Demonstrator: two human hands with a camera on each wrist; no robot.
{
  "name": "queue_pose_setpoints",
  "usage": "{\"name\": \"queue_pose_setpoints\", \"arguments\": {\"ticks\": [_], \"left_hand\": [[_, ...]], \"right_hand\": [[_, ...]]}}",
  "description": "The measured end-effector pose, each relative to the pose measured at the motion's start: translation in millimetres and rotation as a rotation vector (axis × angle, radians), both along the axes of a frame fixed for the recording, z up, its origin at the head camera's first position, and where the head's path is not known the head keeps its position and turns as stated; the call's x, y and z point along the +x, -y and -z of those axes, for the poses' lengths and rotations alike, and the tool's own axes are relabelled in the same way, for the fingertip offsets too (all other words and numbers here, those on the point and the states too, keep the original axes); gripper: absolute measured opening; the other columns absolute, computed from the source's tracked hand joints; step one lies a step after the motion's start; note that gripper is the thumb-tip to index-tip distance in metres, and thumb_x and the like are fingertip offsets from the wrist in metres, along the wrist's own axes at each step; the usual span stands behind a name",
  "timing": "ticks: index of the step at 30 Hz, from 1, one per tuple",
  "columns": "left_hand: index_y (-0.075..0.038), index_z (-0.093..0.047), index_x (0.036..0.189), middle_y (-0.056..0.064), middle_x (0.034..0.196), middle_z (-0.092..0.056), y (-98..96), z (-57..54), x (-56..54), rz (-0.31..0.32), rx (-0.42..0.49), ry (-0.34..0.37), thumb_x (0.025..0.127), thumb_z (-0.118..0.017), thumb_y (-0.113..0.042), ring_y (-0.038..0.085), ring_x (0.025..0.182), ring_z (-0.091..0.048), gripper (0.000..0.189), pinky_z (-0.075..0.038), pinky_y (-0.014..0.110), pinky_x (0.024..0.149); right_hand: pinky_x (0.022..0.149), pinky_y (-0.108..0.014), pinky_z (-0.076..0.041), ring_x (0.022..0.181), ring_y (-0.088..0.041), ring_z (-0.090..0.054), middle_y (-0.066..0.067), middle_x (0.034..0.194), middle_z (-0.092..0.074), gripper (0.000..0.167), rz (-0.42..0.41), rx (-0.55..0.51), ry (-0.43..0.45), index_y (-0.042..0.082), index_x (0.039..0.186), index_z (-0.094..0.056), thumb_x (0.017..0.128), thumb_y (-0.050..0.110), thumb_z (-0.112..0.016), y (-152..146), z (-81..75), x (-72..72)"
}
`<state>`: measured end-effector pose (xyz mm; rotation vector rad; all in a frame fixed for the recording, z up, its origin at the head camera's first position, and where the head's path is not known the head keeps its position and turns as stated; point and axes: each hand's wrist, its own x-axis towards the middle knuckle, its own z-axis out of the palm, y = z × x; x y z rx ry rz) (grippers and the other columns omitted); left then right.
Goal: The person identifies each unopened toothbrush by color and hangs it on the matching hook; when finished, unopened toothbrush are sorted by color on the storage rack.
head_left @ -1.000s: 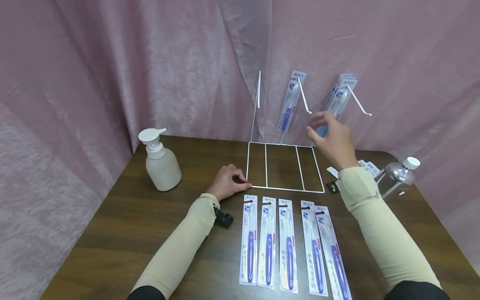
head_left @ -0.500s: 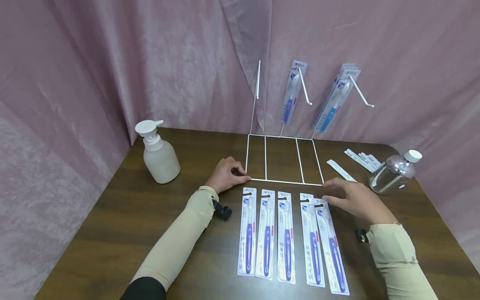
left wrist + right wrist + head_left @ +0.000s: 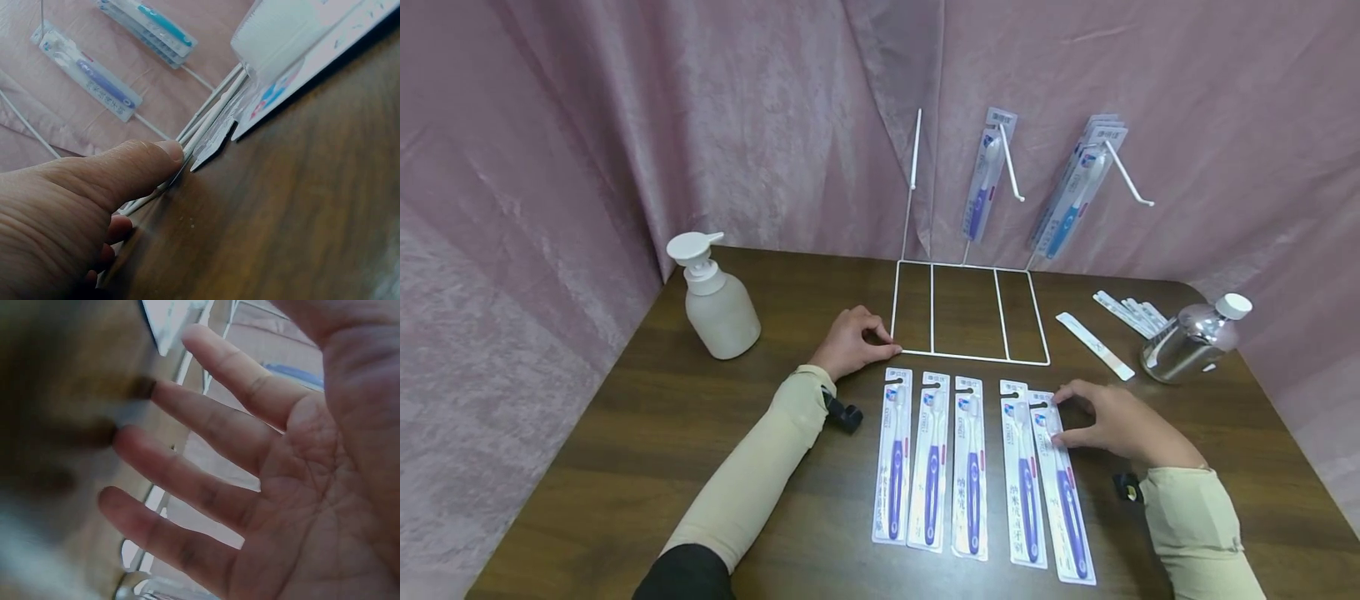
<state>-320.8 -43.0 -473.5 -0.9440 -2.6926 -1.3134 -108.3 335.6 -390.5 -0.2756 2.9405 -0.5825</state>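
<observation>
My left hand (image 3: 853,342) pinches the front left corner of a white wire display rack (image 3: 970,357) between thumb and fingers. In the left wrist view the thumb (image 3: 134,165) presses on the wire. My right hand (image 3: 1123,421) is at the upper end of the rightmost packaged toothbrush (image 3: 1070,508), thumb and forefinger parted at its edges. The right wrist view shows its fingers (image 3: 219,431) spread and slightly bent. Several more purple packaged toothbrushes (image 3: 973,467) lie in a row to its left. One purple pack (image 3: 987,179) hangs on the middle hook, blue packs (image 3: 1075,192) on the right hook.
A white pump bottle (image 3: 722,312) stands at the left. At the right are a clear bottle (image 3: 1187,342) with a white cap and several flat white strips (image 3: 1093,346). The left hook (image 3: 916,150) is bare. A pink curtain (image 3: 760,125) hangs behind the table.
My right hand has come down from the blue packs on the right hook to the rightmost toothbrush pack on the table. My left hand has stayed at the rack's corner.
</observation>
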Motion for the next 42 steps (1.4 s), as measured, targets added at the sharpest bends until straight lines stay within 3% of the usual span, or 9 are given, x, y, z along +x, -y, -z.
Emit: {"name": "queue_pose_setpoints", "arguments": {"ticks": [10,17,21,25,29,36,42], "left_hand": [[-0.023,-0.077,0.081,0.0,0.099,-0.062,0.9,-6.8,4.4,-0.005,-0.016,0.019,0.085,-0.092,-0.034,0.022,0.096,-0.053,0.018,-0.044,0.039,0.089],[-0.022,-0.078,0.082,0.001,0.098,-0.063,2.9,-6.6,6.0,-0.002,-0.003,0.007,0.085,-0.091,-0.033,0.021,0.096,-0.054,0.017,-0.044,0.039,0.089],[-0.022,-0.078,0.081,0.001,0.098,-0.063,3.6,-7.2,6.6,0.003,-0.004,0.016,0.085,-0.091,-0.032,0.022,0.096,-0.054,0.017,-0.044,0.039,0.089],[-0.023,-0.077,0.081,0.0,0.098,-0.063,1.6,-6.4,5.3,0.002,-0.012,0.0,0.085,-0.091,-0.034,0.022,0.096,-0.054,0.018,-0.044,0.039,0.089],[-0.023,-0.078,0.081,0.0,0.098,-0.063,0.5,-5.4,2.8,0.002,-0.014,-0.016,0.084,-0.092,-0.034,0.021,0.095,-0.054,0.018,-0.045,0.039,0.088],[-0.023,-0.078,0.081,0.001,0.099,-0.063,2.1,-5.9,4.3,-0.007,-0.017,0.001,0.084,-0.092,-0.035,0.021,0.096,-0.054,0.018,-0.045,0.04,0.088],[-0.025,-0.077,0.08,-0.002,0.098,-0.063,-0.8,-1.8,3.4,-0.016,-0.009,0.003,0.084,-0.092,-0.036,0.021,0.096,-0.054,0.019,-0.045,0.039,0.089]], "right_hand": [[0.095,-0.06,-0.051,0.11,-0.037,-0.067,-0.014,0.116,-0.072,0.039,-0.008,-0.014,-0.098,0.014,0.105,-0.075,0.079,0.036,-0.094,1.9,12.1,0.5],[0.096,-0.056,-0.051,0.11,-0.033,-0.065,-0.013,0.118,-0.07,0.031,-0.038,-0.084,-0.148,0.015,0.105,-0.073,0.085,0.031,-0.091,-1.5,13.6,-1.9],[0.083,-0.043,-0.055,0.096,-0.022,-0.068,-0.003,0.109,-0.074,0.031,0.003,-0.17,-0.11,0.015,0.113,-0.069,0.091,0.028,-0.086,-2.1,4.8,0.2],[0.075,-0.034,-0.057,0.089,-0.016,-0.072,-0.001,0.102,-0.077,0.031,0.026,-0.24,-0.117,0.012,0.121,-0.066,0.096,0.023,-0.081,2.7,-14.8,0.8],[0.066,-0.03,-0.055,0.078,-0.012,-0.069,-0.001,0.099,-0.079,0.033,0.001,-0.203,-0.282,0.013,0.124,-0.064,0.096,0.016,-0.081,12.6,-38.6,-5.5],[0.051,-0.021,-0.034,0.056,-0.009,-0.042,-0.001,0.093,-0.079,0.044,-0.046,-0.166,-0.685,0.013,0.123,-0.069,0.085,0.006,-0.089,41.4,-93.4,-22.3],[0.052,-0.018,-0.031,0.056,-0.005,-0.04,-0.01,0.098,-0.08,0.047,-0.034,-0.241,-0.869,0.01,0.128,-0.071,0.085,0.005,-0.089,63.1,-122.7,-37.4]]}}
